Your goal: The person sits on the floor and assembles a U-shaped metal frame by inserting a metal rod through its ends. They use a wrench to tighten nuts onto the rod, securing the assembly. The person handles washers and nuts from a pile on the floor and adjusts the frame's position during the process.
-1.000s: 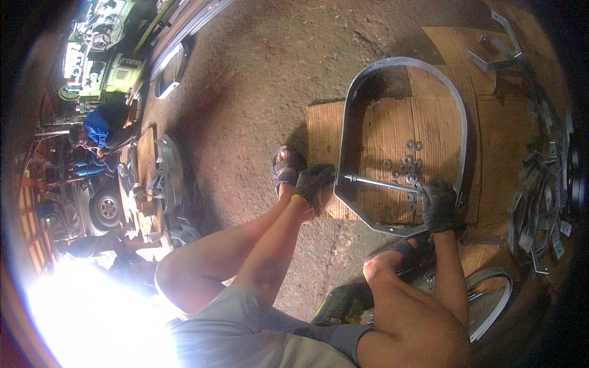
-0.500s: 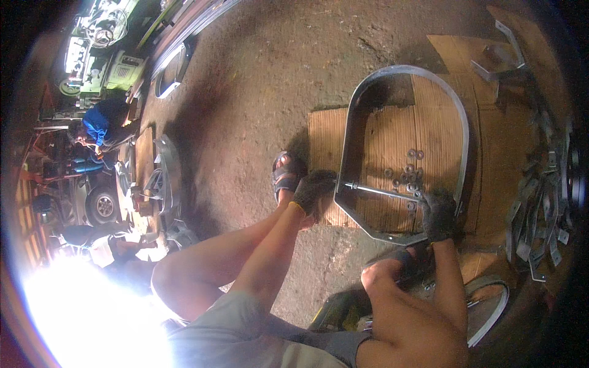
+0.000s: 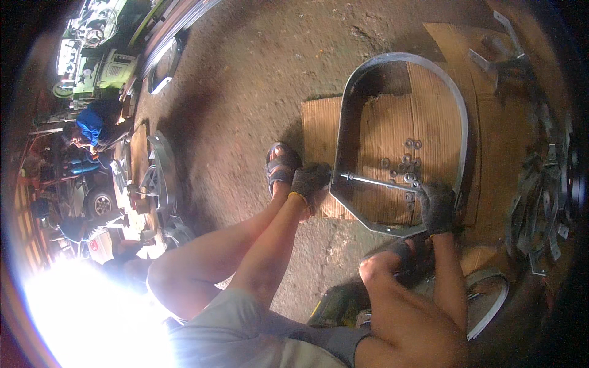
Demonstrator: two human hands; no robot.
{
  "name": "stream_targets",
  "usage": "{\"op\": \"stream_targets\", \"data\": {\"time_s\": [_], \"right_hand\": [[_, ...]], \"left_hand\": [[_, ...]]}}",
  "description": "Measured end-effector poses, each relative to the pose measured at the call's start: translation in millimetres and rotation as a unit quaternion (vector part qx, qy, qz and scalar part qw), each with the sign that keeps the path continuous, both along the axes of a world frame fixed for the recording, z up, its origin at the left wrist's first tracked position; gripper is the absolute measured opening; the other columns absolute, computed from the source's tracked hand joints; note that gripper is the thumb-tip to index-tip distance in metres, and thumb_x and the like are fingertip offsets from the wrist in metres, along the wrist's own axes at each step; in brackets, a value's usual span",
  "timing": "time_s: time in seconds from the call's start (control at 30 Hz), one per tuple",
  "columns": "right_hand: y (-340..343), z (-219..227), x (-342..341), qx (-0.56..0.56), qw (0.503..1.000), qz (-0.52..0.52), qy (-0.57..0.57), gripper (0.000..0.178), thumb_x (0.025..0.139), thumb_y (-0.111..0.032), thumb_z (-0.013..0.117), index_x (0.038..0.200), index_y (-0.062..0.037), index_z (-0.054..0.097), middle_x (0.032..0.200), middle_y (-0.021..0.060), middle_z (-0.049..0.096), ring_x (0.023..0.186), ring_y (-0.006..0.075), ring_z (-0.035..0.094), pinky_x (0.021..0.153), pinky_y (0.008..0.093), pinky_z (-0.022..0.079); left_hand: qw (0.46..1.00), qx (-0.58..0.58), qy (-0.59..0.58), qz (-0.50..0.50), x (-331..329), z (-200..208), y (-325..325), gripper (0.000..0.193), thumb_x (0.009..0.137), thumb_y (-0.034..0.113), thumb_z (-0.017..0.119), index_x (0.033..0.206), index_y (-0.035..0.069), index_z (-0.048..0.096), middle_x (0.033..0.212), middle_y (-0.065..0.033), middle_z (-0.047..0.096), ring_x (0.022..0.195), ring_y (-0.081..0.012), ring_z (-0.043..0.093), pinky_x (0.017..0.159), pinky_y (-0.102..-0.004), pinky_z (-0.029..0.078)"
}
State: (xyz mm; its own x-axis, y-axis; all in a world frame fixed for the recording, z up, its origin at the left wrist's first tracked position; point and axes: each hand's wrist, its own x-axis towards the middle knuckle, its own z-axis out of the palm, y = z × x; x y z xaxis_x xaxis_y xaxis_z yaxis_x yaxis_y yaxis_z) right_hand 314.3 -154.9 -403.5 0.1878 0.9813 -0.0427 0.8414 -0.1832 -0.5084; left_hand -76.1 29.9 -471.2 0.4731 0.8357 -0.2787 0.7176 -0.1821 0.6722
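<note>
Grey steel arched hoop (image 3: 464, 122): likely stiff; grip sides. Right hand (image 3: 438, 208): fingers grasping thin silvery rod (image 3: 380, 182); left hand (image 3: 310, 179): cannot tell.

I see open room in the upper half of the arched metal frame (image 3: 464, 122), where a hand could drop straight to the cardboard (image 3: 383, 122). Lower down, a metal rod (image 3: 377, 182) bars the way, running from the left side to the gloved right hand (image 3: 437, 208), with small metal rings (image 3: 410, 161) crowding its right end. The gloved left hand (image 3: 311, 179) blocks the outer left, the left sandal (image 3: 282, 168) just beside it. Floor (image 3: 264, 86) lies open up and left; heaped brackets (image 3: 540, 205) obstruct the far right.
</note>
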Motion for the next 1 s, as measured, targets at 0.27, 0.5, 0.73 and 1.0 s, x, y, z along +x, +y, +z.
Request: {"op": "stream_targets", "data": {"time_s": [0.27, 0.5, 0.73, 1.0], "right_hand": [[-9, -11, 6, 0.047, 0.998, -0.008, -0.029, 0.023, 0.085, -0.024, 0.073, 0.101, -0.008, 0.073, 0.097, 0.0156, 0.067, 0.097, 0.0398, 0.061, 0.086, 0.0522, 0.047], [-6, -14, 6, 0.073, 0.997, -0.002, -0.021, 0.02, 0.086, -0.024, 0.072, 0.098, -0.0077, 0.073, 0.092, 0.0159, 0.066, 0.094, 0.0403, 0.062, 0.084, 0.0516, 0.048], [-8, -13, 5, 0.038, 0.999, -0.008, -0.024, 0.022, 0.085, -0.024, 0.072, 0.101, -0.0089, 0.075, 0.093, 0.0154, 0.066, 0.092, 0.0398, 0.061, 0.083, 0.0511, 0.047], [-8, -12, 7, 0.008, 1.0, -0.006, -0.025, 0.023, 0.086, -0.023, 0.071, 0.105, -0.0117, 0.075, 0.095, 0.0156, 0.065, 0.095, 0.0391, 0.06, 0.085, 0.0519, 0.046]], "left_hand": [[0.817, -0.412, -0.299, 0.272, 31, 54, 0, 0.022, 0.103, 0.02, 0.055, 0.11, 0.007, 0.071, 0.103, -0.0121, 0.074, 0.091, -0.0243, 0.072, 0.081, -0.0349, 0.059], [0.771, -0.409, -0.339, 0.35, 49, 86, -3, 0.022, 0.099, 0.009, 0.064, 0.118, 0.0, 0.069, 0.108, -0.0133, 0.074, 0.095, -0.0253, 0.072, 0.086, -0.0348, 0.061], [0.714, -0.47, -0.364, 0.37, 35, 75, -2, 0.026, 0.101, 0.013, 0.061, 0.122, 0.001, 0.069, 0.112, -0.0132, 0.074, 0.098, -0.0242, 0.072, 0.089, -0.0343, 0.06], [0.658, -0.487, -0.375, 0.436, 55, 116, -3, 0.02, 0.101, 0.013, 0.06, 0.115, 0.003, 0.07, 0.111, -0.0107, 0.074, 0.098, -0.0246, 0.072, 0.083, -0.0379, 0.062]]}}
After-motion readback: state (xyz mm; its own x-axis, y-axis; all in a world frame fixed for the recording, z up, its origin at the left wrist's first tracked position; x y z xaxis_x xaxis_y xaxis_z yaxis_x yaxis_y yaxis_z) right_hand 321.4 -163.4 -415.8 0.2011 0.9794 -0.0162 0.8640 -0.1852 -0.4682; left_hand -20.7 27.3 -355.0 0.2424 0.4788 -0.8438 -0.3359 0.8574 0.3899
